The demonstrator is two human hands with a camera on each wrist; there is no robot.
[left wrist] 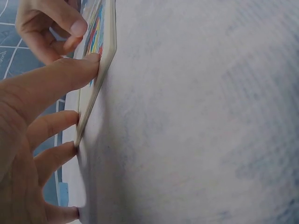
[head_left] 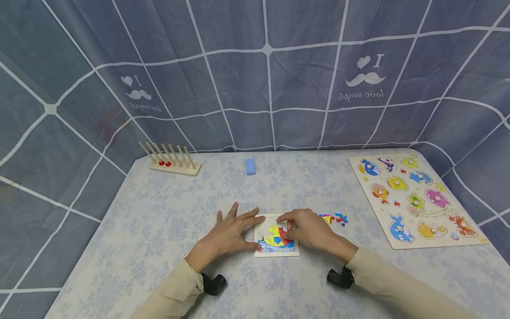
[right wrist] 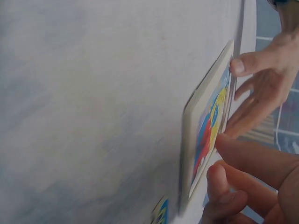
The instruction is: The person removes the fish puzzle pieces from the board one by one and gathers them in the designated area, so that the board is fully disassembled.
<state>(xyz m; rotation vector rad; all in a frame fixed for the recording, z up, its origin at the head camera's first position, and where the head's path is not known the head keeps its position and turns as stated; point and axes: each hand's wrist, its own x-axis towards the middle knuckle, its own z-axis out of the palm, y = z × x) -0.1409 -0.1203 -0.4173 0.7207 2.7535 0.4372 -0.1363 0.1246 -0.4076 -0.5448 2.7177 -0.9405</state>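
A small jigsaw puzzle tray (head_left: 276, 254) with a pale wooden rim lies at the middle front. Yellow, red and blue pieces (head_left: 276, 237) fill its lower part, while the upper part shows bare backing. Spread along the tray's left side, my left hand (head_left: 229, 235) touches the rim with its thumb and fingers. My right hand (head_left: 308, 228) is over the tray's right side, thumb against the red area and fingers bent; no piece shows between them in the right wrist view. Two loose jigsaw pieces (head_left: 341, 218) lie just right of that hand, one partly covered.
At the right is a large wooden puzzle board (head_left: 380, 213) with knobbed sea animals. A wooden peg stand (head_left: 175, 168) with two red beads stands back left. A blue block (head_left: 249, 166) lies at the back middle, before a grey checked curtain (head_left: 239, 88).
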